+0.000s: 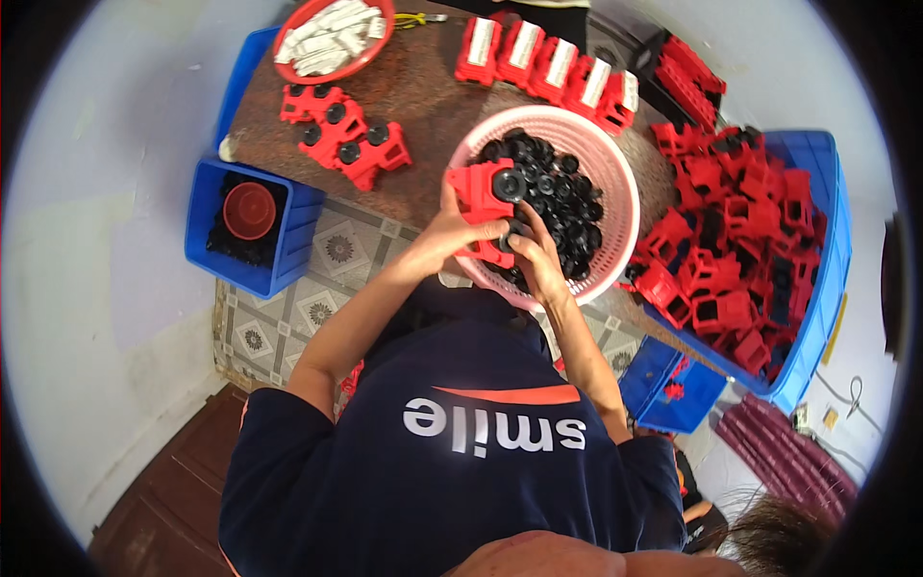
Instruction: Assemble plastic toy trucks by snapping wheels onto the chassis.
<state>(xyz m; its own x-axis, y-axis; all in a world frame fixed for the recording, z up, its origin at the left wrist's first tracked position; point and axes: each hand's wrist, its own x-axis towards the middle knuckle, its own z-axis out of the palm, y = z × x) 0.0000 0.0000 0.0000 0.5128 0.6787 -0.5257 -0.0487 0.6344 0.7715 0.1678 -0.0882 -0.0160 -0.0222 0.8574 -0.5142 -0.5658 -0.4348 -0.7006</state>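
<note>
The grip of the left hand [449, 234] is closed around the side of a red plastic toy vehicle body [477, 189], and that of the right hand [542, 254] is closed on a lower black wheel [511, 236] at its edge. The body is held above a pink perforated basket [630, 216] full of loose black wheels [567, 207]. The basket stands at the near edge of a brownish, speckled tabletop [423, 101]. Patterned grey tiles [322, 313] cover the floor, pale walls [96, 221] rise at both sides, and a dark brown door [173, 490] shows at lower left. A blue crate [835, 207] heaped with red bodies [735, 212] sits at right. The held body is bright red and glossy, with blocky cutouts; an upper black wheel [510, 186] with a round hub faces up on it. Fingers hide part of its lower end.
</note>
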